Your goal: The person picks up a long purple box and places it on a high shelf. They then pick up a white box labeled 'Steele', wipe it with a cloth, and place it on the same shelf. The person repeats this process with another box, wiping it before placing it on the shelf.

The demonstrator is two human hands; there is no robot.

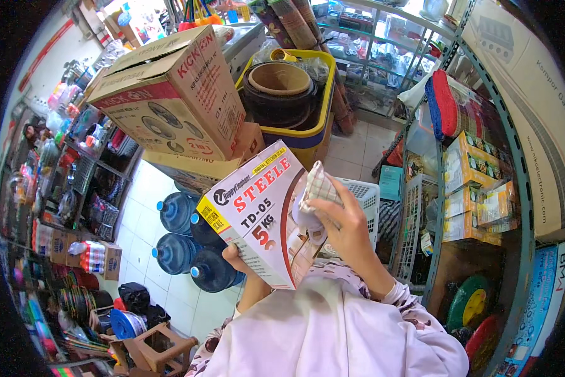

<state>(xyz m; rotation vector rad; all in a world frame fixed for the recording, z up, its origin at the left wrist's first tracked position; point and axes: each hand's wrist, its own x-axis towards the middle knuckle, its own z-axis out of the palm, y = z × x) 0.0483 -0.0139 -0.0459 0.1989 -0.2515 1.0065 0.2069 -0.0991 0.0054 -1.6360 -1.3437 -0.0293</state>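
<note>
A printed cardboard box of a digital kitchen scale (263, 221) is held tilted in front of my chest. My left hand (244, 266) grips it at the lower left, thumb on the side panel and the other fingers hidden behind the box. In my right hand (346, 219) is a folded checked cloth (322, 188), pinched between thumb and fingers. The cloth lies over the right part of the box's front; whether it presses on the surface I cannot tell.
Fan cartons (169, 99) are stacked ahead on the left, with several blue water gallon bottles (176, 254) below. A yellow-rimmed bin (327, 89) holds dark rolls. Metal shelving (435, 226) with boxed goods runs along the right. A brown plastic stool (162, 348) stands at lower left.
</note>
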